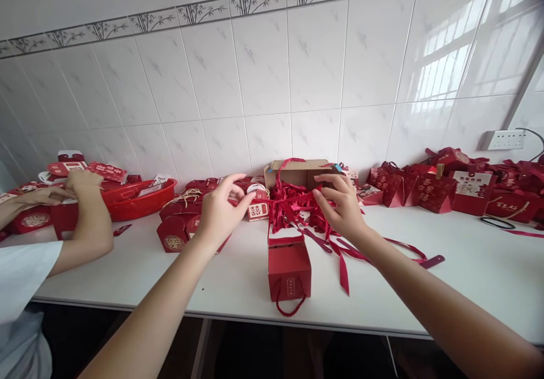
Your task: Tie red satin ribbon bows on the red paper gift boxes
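Note:
A red ribbon [293,200] runs roughly level between my two hands, above the table. My left hand [224,208] pinches it near its left end, with thumb and forefinger close together. Toward the other end, my right hand [341,203] grips the ribbon between thumb and fingers. Below and between the hands stands a small red gift box [289,268], its dark red cord handle hanging over the front. Just behind it, a heap of loose red ribbons [283,213] spills from an open cardboard box [300,166].
Red gift boxes [173,234] stand left of my hands, and more red gift bags [436,192] line the wall at right. A co-worker's hands [83,182] handle red items beside a red basin [144,200]. Ribbon strips [344,274] lie on the white table [467,277].

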